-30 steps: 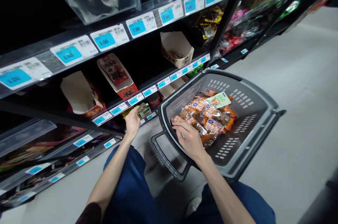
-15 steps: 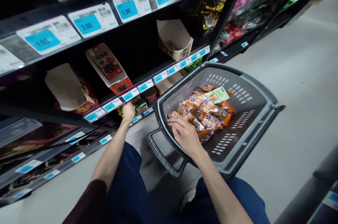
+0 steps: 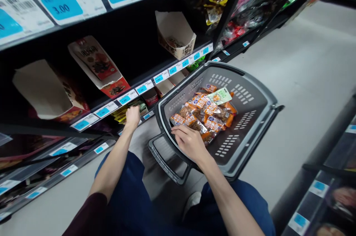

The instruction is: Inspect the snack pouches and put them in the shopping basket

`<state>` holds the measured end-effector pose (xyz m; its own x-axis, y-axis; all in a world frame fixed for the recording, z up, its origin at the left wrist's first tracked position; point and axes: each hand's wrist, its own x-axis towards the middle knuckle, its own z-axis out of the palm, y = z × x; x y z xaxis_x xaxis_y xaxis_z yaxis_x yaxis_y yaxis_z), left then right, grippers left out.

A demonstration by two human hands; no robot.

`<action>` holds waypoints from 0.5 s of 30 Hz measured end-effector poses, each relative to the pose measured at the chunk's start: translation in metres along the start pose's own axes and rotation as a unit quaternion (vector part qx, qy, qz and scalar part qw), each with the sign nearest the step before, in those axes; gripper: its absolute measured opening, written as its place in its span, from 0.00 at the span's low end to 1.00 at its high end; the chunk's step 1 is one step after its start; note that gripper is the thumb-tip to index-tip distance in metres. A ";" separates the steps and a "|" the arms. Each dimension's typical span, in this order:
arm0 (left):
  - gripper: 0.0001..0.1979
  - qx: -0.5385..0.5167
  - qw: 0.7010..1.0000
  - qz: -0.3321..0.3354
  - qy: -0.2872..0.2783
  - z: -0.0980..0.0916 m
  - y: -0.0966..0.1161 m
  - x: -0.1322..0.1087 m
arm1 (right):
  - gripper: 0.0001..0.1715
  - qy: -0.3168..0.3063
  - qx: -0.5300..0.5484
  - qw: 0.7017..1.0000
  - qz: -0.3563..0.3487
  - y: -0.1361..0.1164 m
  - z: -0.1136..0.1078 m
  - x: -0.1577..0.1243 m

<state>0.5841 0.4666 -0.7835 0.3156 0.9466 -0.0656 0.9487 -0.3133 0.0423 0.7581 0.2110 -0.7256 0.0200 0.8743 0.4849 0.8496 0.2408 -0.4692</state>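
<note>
Centre-left: my left hand [image 3: 132,116] has moved under the shelf edge [image 3: 127,98], grip apparently hidden; my right hand [image 3: 189,141] stays loosely spread at the basket [image 3: 260,87].

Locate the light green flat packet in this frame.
In the head view, the light green flat packet lies right of centre, inside the grey plastic basket, on the orange-and-clear snack packets, beyond the bare right hand.
</note>
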 end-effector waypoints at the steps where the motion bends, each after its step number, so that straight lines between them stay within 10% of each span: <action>1: 0.22 -0.002 1.000 0.000 -0.001 0.001 -0.001 0.002 | 0.15 -0.009 -0.002 1.000 0.001 0.000 0.001 -0.001; 15: 0.24 -0.094 0.994 -0.051 -0.032 0.016 -0.010 0.044 | 0.15 -0.094 -0.037 0.992 0.074 0.005 -0.006 -0.011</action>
<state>0.5885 0.5104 -0.8023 0.2241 0.9642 -0.1418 0.9572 -0.1903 0.2181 0.7650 0.1999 -0.7288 0.0539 0.9628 0.2648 0.8813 0.0788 -0.4660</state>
